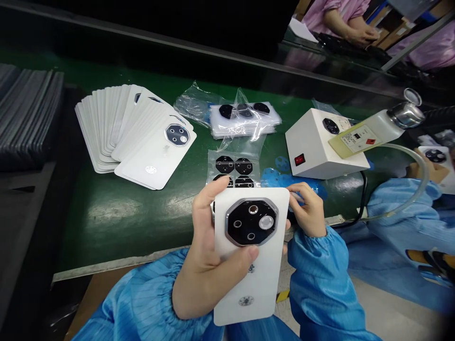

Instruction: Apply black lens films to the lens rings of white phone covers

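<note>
My left hand [206, 272] grips a white phone back cover [261, 296], thumb across its front and fingers round its edges. An octagonal black camera lens plate [251, 221] with ringed holes sits in the cover's upper part. Close beside the cover's upper right edge, my right hand [308, 210] is closed in a pinch; what lies between its fingertips, if anything, I cannot make out. Behind the cover lies a clear sheet of black lens stickers [234, 165], partly hidden. Blue film pieces [272, 177] are scattered on the green bench [142, 218] beyond my right hand.
Fanned white back covers [156, 151] lie at left, near a dark rack [28, 113]. Behind are stacked clear trays [241, 128] in plastic wrap. At right, a bottle [369, 135] of yellowish liquid leans on a white box [313, 147]. A co-worker's blue sleeve [398, 201] is close by.
</note>
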A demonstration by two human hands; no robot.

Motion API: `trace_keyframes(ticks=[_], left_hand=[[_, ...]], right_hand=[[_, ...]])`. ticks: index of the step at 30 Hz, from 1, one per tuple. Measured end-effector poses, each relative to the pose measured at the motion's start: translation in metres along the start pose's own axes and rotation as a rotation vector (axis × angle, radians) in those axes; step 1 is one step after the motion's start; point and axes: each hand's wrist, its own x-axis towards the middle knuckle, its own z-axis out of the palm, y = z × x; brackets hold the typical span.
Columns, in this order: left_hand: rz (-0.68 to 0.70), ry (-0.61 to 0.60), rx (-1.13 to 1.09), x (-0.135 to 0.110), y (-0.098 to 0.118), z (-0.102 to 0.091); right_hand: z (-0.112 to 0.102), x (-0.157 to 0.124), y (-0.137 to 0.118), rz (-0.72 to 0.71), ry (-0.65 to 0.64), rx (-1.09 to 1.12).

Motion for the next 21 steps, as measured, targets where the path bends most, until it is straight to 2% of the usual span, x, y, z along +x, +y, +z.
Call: trace_keyframes(ticks=[9,12,17,21], left_hand=[[0.042,-0.076,0.044,-0.001,0.0,-0.003],[0.021,-0.031,0.061,-0.001,0.001,-0.003],[0.07,0.13,0.173,0.003,0.007,-0.008],[0.129,0.143,0.271,0.01,0.008,-0.012]], right_hand=[[0.004,-0.003,0.003,-0.003,-0.086,-0.029],[0.003,-0.005,0.005,-0.014,-0.102,-0.011],[-0.006,-0.009,0.005,-0.047,-0.096,0.043],[-0.01,-0.013,0.004,-0.033,-0.066,0.044]])
